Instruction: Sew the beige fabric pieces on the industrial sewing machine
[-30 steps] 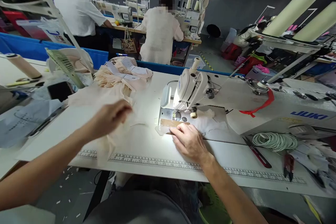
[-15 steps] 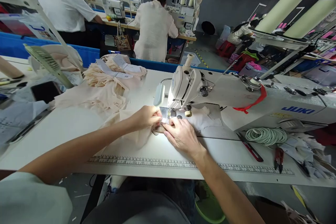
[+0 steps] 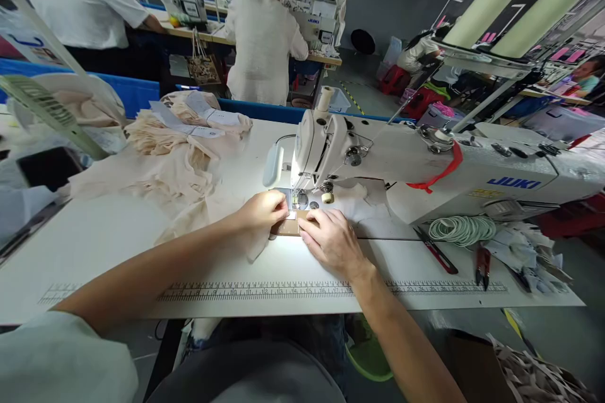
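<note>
In a busy sewing workshop, on the white bench (image 3: 118,252), the left hand (image 3: 262,211) is now lying beside the right hand (image 3: 331,242), both pressing pale peach fabric (image 3: 227,220) under the white sewing machine (image 3: 378,164) needle.

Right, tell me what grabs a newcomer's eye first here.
The white sewing machine at the table's centre, its lamp throwing a bright pool at the needle. There the left hand and right hand press a small brown piece and pale cloth flat. Peach fabric is heaped behind, to the left.
</note>
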`<action>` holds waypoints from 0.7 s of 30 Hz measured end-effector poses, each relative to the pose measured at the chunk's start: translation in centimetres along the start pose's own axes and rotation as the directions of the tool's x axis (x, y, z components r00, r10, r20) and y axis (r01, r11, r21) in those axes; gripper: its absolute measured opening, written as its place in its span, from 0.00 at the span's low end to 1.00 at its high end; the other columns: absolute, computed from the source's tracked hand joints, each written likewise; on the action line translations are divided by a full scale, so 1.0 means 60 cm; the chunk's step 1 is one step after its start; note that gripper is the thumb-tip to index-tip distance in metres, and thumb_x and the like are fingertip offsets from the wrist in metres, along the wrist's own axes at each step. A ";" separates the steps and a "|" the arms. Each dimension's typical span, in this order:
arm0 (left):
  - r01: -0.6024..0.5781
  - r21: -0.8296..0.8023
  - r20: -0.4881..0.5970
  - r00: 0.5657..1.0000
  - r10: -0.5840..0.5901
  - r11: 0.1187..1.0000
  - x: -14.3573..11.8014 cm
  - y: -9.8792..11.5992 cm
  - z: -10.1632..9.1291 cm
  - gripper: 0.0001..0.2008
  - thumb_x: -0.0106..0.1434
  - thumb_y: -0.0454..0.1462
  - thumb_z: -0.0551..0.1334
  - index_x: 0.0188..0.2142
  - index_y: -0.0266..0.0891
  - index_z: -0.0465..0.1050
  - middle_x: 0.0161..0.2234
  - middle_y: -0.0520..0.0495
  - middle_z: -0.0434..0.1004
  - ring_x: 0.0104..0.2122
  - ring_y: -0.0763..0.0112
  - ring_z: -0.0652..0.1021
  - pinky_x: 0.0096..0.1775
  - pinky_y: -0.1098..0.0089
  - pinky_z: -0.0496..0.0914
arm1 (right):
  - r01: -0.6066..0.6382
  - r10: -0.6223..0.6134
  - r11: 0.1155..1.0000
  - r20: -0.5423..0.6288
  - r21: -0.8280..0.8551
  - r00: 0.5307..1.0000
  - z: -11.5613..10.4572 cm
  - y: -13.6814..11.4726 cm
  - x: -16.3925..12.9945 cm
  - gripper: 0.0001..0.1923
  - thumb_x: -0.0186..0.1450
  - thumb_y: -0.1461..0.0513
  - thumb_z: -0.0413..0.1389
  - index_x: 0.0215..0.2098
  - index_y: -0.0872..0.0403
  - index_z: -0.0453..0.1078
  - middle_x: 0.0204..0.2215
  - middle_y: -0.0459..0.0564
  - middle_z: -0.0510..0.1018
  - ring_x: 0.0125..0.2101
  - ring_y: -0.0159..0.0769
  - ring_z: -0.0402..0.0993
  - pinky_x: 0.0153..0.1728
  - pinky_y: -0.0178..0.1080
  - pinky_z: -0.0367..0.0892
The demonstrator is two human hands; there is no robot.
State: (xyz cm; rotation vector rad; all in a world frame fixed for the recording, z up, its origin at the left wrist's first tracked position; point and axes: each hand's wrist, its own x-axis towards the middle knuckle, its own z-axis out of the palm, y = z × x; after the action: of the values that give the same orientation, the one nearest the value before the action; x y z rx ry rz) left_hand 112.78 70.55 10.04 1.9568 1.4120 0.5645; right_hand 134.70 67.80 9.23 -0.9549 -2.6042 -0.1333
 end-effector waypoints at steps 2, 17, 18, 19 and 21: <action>0.009 0.009 -0.003 1.000 -0.009 1.000 0.002 0.000 0.001 0.09 0.58 0.41 0.56 0.25 0.40 0.66 0.27 0.48 0.76 0.30 0.64 0.76 0.34 0.66 0.68 | -0.032 0.032 0.999 -0.010 0.013 0.999 -0.001 0.001 -0.002 0.13 0.73 0.61 0.48 0.43 0.54 0.76 0.36 0.52 0.75 0.35 0.38 0.65 0.40 0.42 0.60; 0.015 0.060 -0.026 1.000 -0.014 0.998 0.009 -0.006 0.005 0.08 0.58 0.38 0.59 0.25 0.40 0.68 0.30 0.47 0.77 0.32 0.63 0.76 0.34 0.66 0.67 | -0.053 0.054 0.997 0.026 -0.047 0.998 0.011 -0.008 0.007 0.15 0.73 0.61 0.47 0.53 0.54 0.72 0.37 0.51 0.73 0.33 0.38 0.62 0.38 0.42 0.58; 0.017 0.053 -0.021 1.000 -0.016 0.998 0.009 -0.006 0.005 0.08 0.59 0.38 0.59 0.25 0.40 0.68 0.30 0.47 0.77 0.32 0.63 0.76 0.34 0.66 0.67 | -0.049 0.050 0.997 0.025 -0.061 0.998 0.011 -0.010 0.007 0.15 0.73 0.60 0.47 0.52 0.54 0.73 0.37 0.51 0.73 0.33 0.38 0.62 0.38 0.42 0.58; 0.020 0.051 -0.012 1.000 -0.019 0.998 0.010 -0.007 0.004 0.08 0.59 0.38 0.59 0.25 0.40 0.68 0.30 0.47 0.77 0.32 0.63 0.76 0.34 0.66 0.67 | -0.040 0.042 0.996 0.025 -0.076 0.999 0.011 -0.011 0.008 0.15 0.73 0.60 0.48 0.52 0.54 0.73 0.37 0.52 0.73 0.32 0.38 0.62 0.38 0.42 0.58; 0.024 0.072 0.011 1.000 -0.025 0.997 0.010 -0.007 0.003 0.08 0.61 0.37 0.59 0.25 0.39 0.68 0.30 0.47 0.77 0.32 0.64 0.77 0.34 0.66 0.68 | -0.016 0.019 0.994 0.030 -0.107 0.999 0.012 -0.013 0.010 0.16 0.73 0.60 0.48 0.53 0.55 0.72 0.37 0.52 0.73 0.32 0.39 0.62 0.36 0.42 0.57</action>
State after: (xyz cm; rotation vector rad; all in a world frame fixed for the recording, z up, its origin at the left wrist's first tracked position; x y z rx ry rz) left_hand 112.82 71.17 9.59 1.9932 1.4653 0.4965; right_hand 133.54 67.70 8.85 -1.0237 -2.6395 -0.2575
